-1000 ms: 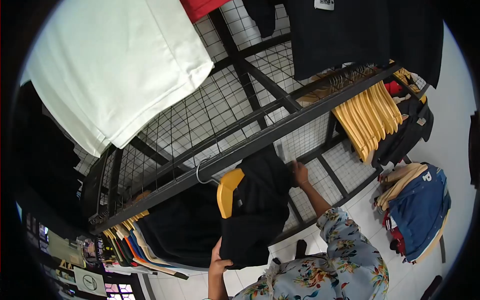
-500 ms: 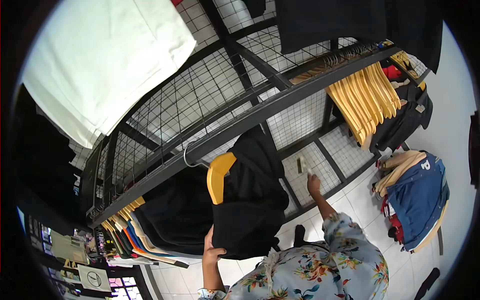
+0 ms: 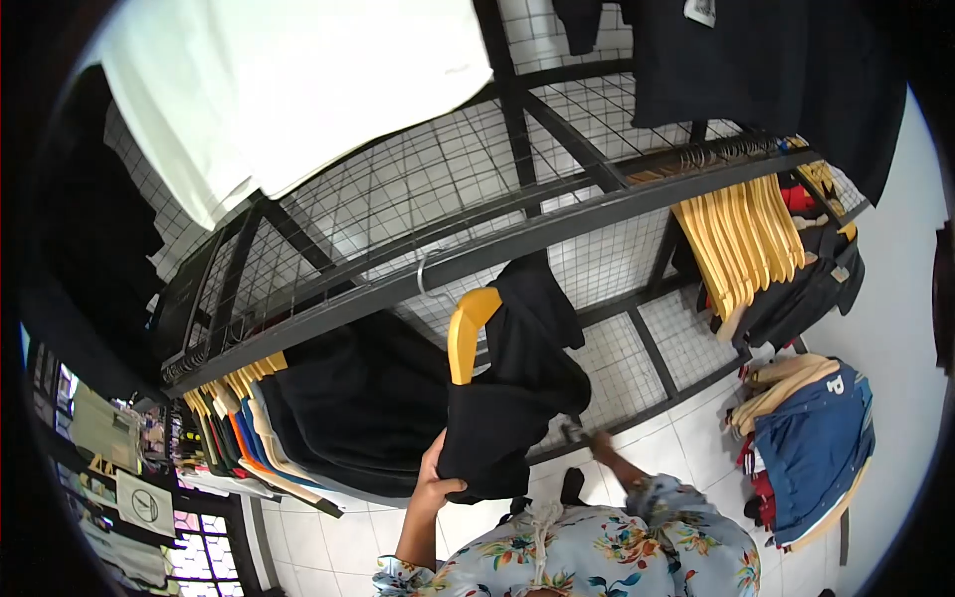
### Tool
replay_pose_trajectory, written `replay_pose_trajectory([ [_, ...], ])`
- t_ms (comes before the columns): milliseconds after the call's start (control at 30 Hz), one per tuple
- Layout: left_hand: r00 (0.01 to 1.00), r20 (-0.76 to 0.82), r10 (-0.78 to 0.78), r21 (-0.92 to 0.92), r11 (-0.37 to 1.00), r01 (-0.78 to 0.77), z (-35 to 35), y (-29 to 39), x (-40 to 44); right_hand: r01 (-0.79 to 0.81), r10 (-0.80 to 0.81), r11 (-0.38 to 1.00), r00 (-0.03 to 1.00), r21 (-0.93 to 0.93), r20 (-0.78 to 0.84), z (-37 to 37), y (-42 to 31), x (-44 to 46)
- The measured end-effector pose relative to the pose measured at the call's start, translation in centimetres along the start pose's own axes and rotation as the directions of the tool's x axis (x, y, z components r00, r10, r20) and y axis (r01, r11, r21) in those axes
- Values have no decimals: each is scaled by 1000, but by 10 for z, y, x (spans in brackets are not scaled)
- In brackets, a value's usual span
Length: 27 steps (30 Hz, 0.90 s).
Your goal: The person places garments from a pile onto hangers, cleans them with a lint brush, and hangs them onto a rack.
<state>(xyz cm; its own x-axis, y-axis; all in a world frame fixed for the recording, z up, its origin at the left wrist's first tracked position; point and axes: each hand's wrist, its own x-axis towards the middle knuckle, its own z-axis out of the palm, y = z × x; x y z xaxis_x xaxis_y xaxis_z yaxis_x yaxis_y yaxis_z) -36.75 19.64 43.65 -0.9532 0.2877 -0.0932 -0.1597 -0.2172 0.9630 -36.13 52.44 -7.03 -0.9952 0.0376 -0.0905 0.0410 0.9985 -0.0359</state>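
Observation:
A black garment [image 3: 507, 418] hangs on a yellow wooden hanger [image 3: 468, 333], whose metal hook [image 3: 426, 274] is over the dark rail. My left hand [image 3: 436, 483] is closed on the garment's lower left edge, thumb in front, and holds the cloth out towards me. Low on the right, my right hand [image 3: 605, 450] is closed around a small handled tool [image 3: 574, 431]. Motion blurs the tool, and its kind cannot be made out. It is close to the garment's lower right side; whether it touches the cloth is unclear.
The black rail [image 3: 537, 229] crosses in front of wire mesh. Hanging clothes [image 3: 338, 418] crowd its left part, and bare wooden hangers [image 3: 741, 244] its right. Above are white cloth [image 3: 298, 90] and black garments [image 3: 736, 70]. A blue jacket [image 3: 816, 448] hangs at right.
My right hand has come down and left with the tool, closer to the black garment. My left hand keeps its hold on the cloth. The camera view has shifted.

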Motion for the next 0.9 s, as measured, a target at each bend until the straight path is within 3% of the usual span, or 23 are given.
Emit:
replay_pose_trajectory([
  [33, 999, 37, 18, 34, 999, -19, -8, -3, -1, -145, 87, 882, 985, 449, 147, -15, 0, 6],
  [100, 997, 68, 38, 51, 998, -42, -10, 2, -5, -347, 338, 846, 936, 406, 96, -88, 48, 20],
  [133, 991, 114, 73, 114, 990, -86, -4, 16, -1, -160, 319, 865, 907, 477, -275, -107, 72, 24],
  [167, 982, 160, 103, 174, 976, -131, 1, 27, 5, -53, 308, 869, 837, 492, -452, -182, 82, 25],
  [200, 964, 185, 191, 214, 950, -229, 2, 34, 13, -253, 356, 319, 925, 913, 132, -258, 93, 27],
  [233, 938, 212, 275, 252, 912, -324, 4, 40, 22, -147, 319, 313, 947, 938, 42, -326, 93, 26],
  [300, 909, 158, 385, 388, 823, -416, 10, 51, 40, -70, 171, 222, 985, 973, 32, -419, 94, 22],
  [433, 866, 161, 474, 483, 727, -488, 16, 64, 83, 185, -178, 162, 972, 969, -155, -560, 67, -7],
  [467, 875, 161, 457, 521, 713, -469, 20, 67, 91, 183, -183, 171, 971, 968, -151, -585, 59, -14],
  [533, 886, 153, 438, 552, 705, -445, 24, 68, 104, 398, -263, 295, 908, 868, -327, -628, 43, -26],
  [600, 923, 191, 335, 578, 721, -382, 28, 64, 112, 604, -289, 483, 793, 634, -536, -659, 28, -27],
  [633, 925, 183, 333, 575, 726, -376, 30, 63, 113, 634, -273, 512, 760, 579, -590, -675, 16, -28],
  [733, 954, 165, 252, 274, 917, -290, 35, 60, 113, 665, -278, 621, 681, 414, -677, -712, -10, -13],
  [767, 954, 161, 251, 274, 918, -288, 36, 59, 113, 667, -281, 619, 682, 416, -675, -718, -15, -2],
  [833, 944, 100, 316, 346, 878, -331, 41, 59, 112, 645, -343, 757, 531, 107, -774, -724, -22, 21],
  [900, 933, 68, 355, 382, 854, -353, 44, 59, 110, 598, -338, 801, 506, 40, -794, -724, -32, 41],
])
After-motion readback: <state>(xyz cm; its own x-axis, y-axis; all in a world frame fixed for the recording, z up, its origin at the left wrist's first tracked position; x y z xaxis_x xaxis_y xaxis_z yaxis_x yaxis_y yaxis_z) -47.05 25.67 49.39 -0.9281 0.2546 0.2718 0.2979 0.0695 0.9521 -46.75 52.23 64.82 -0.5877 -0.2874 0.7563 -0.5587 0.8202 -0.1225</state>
